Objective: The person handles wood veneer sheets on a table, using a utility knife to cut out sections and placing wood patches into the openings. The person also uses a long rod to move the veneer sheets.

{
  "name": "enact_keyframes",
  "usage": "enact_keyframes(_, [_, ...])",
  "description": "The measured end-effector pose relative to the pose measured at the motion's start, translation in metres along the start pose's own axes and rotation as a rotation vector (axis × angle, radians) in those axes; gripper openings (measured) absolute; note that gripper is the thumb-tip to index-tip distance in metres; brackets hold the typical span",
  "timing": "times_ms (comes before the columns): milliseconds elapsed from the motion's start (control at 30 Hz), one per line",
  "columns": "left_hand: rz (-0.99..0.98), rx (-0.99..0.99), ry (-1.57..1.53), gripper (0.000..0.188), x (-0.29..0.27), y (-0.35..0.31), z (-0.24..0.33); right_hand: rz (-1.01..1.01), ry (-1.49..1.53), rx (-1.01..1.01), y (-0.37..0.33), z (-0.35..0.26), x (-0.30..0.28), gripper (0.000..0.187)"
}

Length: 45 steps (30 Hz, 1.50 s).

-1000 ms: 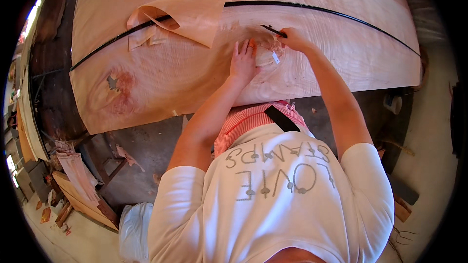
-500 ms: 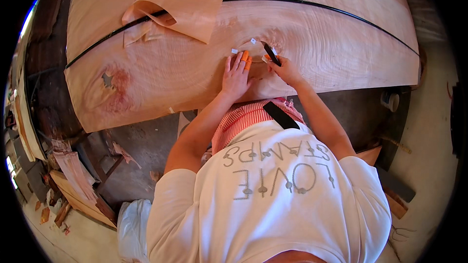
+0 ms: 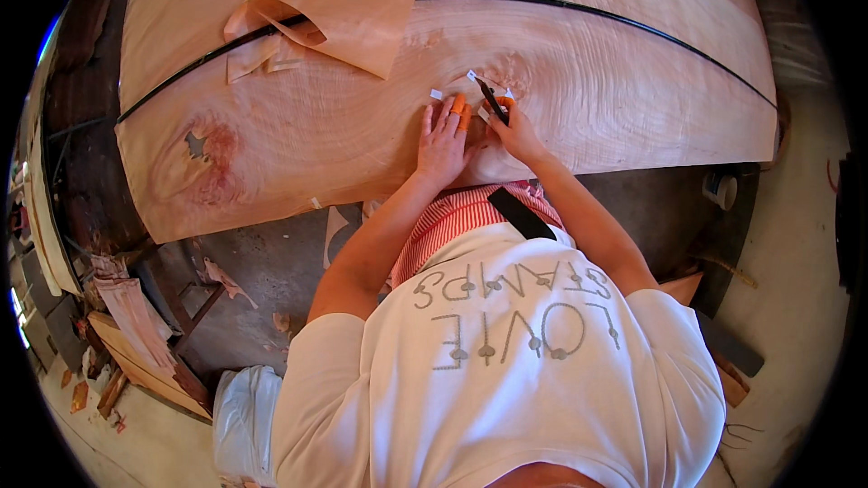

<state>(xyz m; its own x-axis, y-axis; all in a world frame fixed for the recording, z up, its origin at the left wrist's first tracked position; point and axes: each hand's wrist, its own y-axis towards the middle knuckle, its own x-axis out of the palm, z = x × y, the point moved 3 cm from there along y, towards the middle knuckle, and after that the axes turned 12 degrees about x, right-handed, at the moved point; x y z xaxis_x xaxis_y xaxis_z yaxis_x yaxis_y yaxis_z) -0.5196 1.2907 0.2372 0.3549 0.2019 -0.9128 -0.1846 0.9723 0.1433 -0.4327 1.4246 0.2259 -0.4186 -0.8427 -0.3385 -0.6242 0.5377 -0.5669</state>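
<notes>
A large sheet of pale pinkish wood veneer lies before me. My left hand rests on it near the front edge, fingers stretched out, with orange covers on some fingertips. Just to its right, my right hand grips a slim black knife-like tool; its exact kind is hard to make out. The tool's tip meets or hovers by a small white tape piece beside a swirl in the grain. Another white tape piece sits just beyond my left fingertips. Orange also shows on my right fingers.
A curled loose piece of veneer lies on the far left part, over a long black strip crossing the sheet. At left is a knot hole. Below stand a pale plastic bag and wood scraps; a white roll-like object is at right.
My right hand has shifted slightly left and turned, bringing the tool's tip left to the white tape piece. My left hand stays nearly in place.
</notes>
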Motion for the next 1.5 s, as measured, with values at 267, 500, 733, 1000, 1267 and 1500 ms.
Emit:
enact_keyframes(267, [-0.065,0.086,-0.011,0.062,0.006,0.005,0.011,0.148,-0.108,-0.033,-0.002,0.002,-0.001,0.029])
enact_keyframes(500, [-0.125,0.119,-0.072,0.072,-0.004,0.009,0.017,0.162,0.198,0.182,-0.022,0.059,-0.044,0.023])
enact_keyframes(733, [-0.105,0.229,-0.189,0.049,-0.025,0.012,0.013,0.280,0.143,0.205,-0.032,0.052,-0.065,0.016])
enact_keyframes(1000, [0.625,-0.354,-0.049,0.045,-0.091,-0.061,-0.115,0.298,-0.186,-0.074,-0.036,0.017,-0.073,0.024])
enact_keyframes(1267, [0.402,-0.747,0.404,0.059,-0.121,-0.129,-0.173,0.368,-0.539,-0.006,-0.015,0.018,-0.092,0.034])
enact_keyframes(1500, [0.456,-0.817,0.276,0.061,-0.127,-0.110,-0.207,0.327,-0.376,-0.273,0.009,-0.010,-0.089,0.032])
